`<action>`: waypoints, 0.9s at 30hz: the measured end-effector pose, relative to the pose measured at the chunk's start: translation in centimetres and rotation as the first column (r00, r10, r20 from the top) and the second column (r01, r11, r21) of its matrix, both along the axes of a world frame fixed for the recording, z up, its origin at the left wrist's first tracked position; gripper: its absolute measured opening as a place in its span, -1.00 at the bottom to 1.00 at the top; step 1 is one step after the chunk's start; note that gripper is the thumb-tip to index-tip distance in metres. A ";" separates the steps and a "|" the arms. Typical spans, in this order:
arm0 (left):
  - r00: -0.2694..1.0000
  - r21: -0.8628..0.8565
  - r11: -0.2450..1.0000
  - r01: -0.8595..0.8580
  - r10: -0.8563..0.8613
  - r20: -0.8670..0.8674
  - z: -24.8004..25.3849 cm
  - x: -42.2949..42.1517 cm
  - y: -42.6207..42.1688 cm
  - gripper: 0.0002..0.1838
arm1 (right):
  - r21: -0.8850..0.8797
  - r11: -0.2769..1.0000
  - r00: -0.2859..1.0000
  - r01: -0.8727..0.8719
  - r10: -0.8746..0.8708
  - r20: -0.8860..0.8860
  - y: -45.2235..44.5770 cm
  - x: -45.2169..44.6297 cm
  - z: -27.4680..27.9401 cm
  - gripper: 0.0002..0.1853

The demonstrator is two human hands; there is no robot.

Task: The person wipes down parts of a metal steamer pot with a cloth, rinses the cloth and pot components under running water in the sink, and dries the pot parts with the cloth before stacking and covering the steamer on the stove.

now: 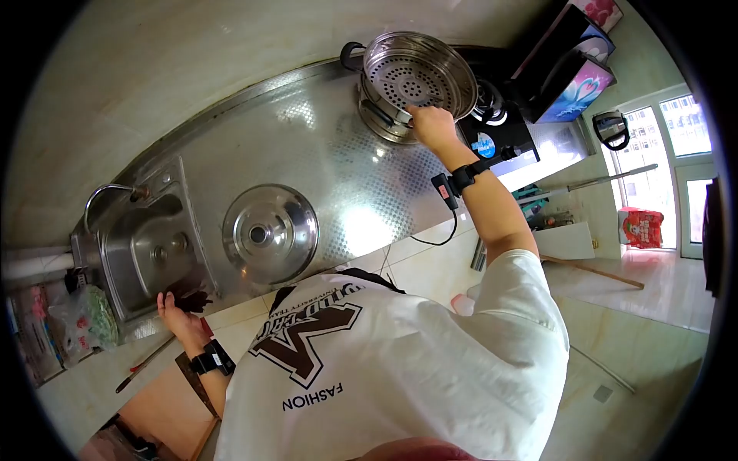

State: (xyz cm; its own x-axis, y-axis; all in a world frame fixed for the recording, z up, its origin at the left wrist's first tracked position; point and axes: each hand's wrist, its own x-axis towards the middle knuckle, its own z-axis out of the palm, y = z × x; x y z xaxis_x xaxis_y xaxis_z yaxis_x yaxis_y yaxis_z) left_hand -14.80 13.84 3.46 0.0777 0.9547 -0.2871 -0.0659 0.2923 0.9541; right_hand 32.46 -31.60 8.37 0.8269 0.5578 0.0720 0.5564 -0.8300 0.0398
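My right hand is closed on the near side of a steel steamer basket with a perforated bottom. The basket sits tilted over a steel pot, partly hiding it; a black handle shows at its far left. Whether my fingers wrap a handle or the rim is hidden. My left hand hangs at the front edge of the steel sink, fingers stretched and holding nothing. Beside those fingers is a dark patch, perhaps a reflection. Between my hands a round steel lid with a knob lies on the counter.
A black gas stove stands right of the pot, with decorated panels behind it. The steel counter runs left to the sink and its curved faucet. Plastic bags sit beyond the sink. A glass door is at far right.
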 end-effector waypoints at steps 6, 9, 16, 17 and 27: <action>1.000 -0.005 1.000 0.027 -0.027 0.001 -0.1 0.7 0.2 -0.62 | -0.003 1.000 1.000 0.015 -0.015 -0.014 -0.3 0.3 0.7 -0.74; 0.999 0.027 0.999 0.030 -0.030 0.022 -0.8 1.1 0.4 -0.60 | 0.001 1.000 0.999 0.004 -0.004 -0.040 -0.4 0.4 0.6 -0.77; 0.998 -0.005 0.998 0.067 -0.067 0.013 1.3 3.0 -1.0 -0.60 | 0.038 0.999 0.997 -0.034 0.037 -0.063 -0.5 -0.5 1.8 -0.63; 0.994 0.003 0.994 0.106 -0.106 0.038 2.2 3.5 -1.6 -0.59 | 0.097 0.992 0.995 -0.086 0.091 -0.049 -0.4 -0.8 2.3 -0.55; 0.723 0.262 0.794 0.548 -0.608 0.328 10.4 12.0 -8.7 -0.63 | 0.610 0.701 0.920 -0.369 0.369 0.132 4.0 -9.2 1.8 -0.56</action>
State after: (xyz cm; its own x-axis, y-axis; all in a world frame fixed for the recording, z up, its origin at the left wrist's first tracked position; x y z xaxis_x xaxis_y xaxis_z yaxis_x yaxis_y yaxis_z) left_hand -2.77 5.14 13.82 0.7002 0.7138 0.0154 -0.2881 0.2627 0.9209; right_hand 23.23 -27.65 10.15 0.5646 0.6521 0.5059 0.8233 -0.4012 -0.4016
